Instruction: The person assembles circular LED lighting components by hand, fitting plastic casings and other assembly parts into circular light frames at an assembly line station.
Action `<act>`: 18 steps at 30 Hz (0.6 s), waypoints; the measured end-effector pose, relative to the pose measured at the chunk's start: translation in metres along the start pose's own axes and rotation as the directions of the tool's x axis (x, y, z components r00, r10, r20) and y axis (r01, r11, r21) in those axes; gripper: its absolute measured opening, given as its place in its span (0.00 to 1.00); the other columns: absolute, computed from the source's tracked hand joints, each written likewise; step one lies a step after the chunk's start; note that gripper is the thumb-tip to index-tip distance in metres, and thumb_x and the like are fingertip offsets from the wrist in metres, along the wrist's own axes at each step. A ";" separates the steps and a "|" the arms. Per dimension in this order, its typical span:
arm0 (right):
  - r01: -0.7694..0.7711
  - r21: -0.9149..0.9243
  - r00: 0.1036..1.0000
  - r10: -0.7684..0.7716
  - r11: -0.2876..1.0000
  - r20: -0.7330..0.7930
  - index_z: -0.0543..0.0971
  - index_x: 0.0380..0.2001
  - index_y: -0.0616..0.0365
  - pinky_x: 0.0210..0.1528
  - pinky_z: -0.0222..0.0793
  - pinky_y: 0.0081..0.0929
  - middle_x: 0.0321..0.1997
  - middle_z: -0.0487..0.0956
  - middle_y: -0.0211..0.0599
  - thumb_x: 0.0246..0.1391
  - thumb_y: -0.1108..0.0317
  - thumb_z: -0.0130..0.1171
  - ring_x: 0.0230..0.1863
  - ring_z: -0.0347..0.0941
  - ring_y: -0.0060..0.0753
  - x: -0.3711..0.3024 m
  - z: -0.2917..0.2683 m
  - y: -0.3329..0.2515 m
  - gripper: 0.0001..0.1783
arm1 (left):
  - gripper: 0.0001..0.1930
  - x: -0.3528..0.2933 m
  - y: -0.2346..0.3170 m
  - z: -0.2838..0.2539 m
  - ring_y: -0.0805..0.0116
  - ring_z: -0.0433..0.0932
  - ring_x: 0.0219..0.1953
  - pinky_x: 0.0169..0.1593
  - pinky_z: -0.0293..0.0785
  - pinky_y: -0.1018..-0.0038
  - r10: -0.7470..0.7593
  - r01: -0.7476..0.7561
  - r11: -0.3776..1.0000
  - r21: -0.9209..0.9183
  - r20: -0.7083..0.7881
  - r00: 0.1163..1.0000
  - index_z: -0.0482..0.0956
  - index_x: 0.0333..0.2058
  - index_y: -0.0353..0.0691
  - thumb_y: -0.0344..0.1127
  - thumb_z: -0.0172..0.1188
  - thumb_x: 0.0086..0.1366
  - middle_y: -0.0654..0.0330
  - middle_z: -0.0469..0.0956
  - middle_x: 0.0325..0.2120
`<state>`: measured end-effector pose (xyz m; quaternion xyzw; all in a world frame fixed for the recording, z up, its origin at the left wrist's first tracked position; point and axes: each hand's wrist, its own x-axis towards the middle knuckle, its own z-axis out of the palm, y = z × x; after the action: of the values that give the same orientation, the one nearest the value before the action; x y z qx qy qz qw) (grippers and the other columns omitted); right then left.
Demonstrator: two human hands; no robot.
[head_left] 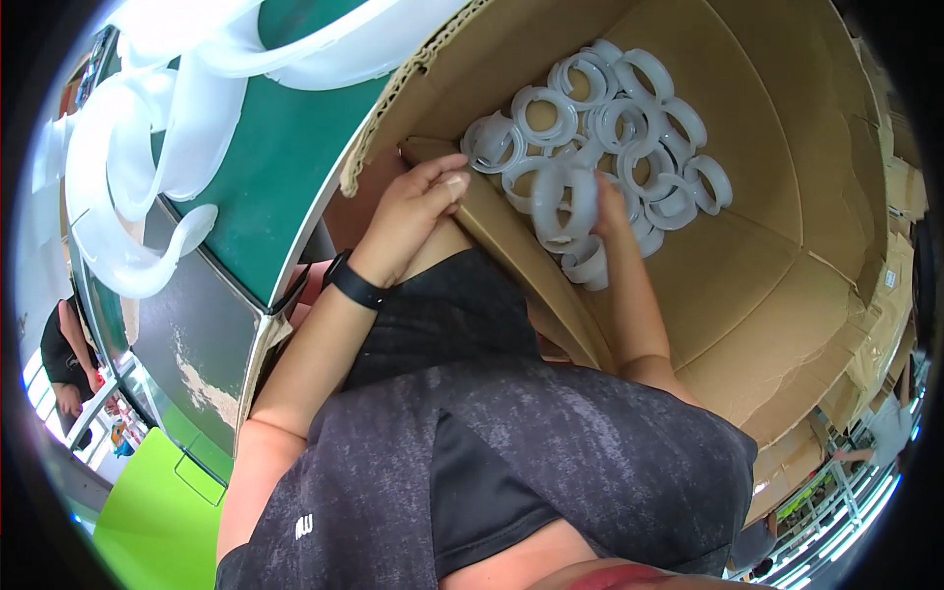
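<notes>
Inside a large cardboard box [757, 147] lies a pile of translucent white plastic rings [629, 123], several of them with a gap in the band. My right hand [610, 206] reaches over the near wall into the box and grips one ring [553, 205] above the near side of the pile. Part of that hand is hidden behind the ring. My left hand [418, 211], with a black band on its wrist, is by the box's left rim. Its fingers are loosely bent, thumb and forefinger slightly apart, and nothing shows between them.
At the left, a green-topped table [305, 128] holds larger curved white plastic pieces [211, 113]. A bright green chair [157, 511] stands below it. Another person [67, 354] is at the far left. More cardboard boxes [890, 285] stand along the right side.
</notes>
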<state>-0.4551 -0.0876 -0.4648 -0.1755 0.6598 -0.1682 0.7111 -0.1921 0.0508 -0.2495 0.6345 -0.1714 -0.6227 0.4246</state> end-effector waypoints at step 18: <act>0.508 -0.017 0.633 -0.360 0.861 0.685 0.65 0.56 0.66 0.41 0.77 0.29 0.40 0.79 0.43 0.54 0.53 0.61 0.37 0.79 0.34 -0.169 0.011 -0.089 0.35 | 0.19 0.009 0.012 0.047 0.77 0.73 0.39 0.42 0.70 0.79 0.219 -0.211 0.974 -0.088 0.102 0.970 0.71 0.50 0.34 0.40 0.57 0.65 0.63 0.76 0.37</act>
<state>-0.4575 -0.0868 -0.2735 -0.4511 0.3160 -0.1918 0.8123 -0.2308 0.0219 -0.2393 0.5599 -0.2385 -0.6133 0.5034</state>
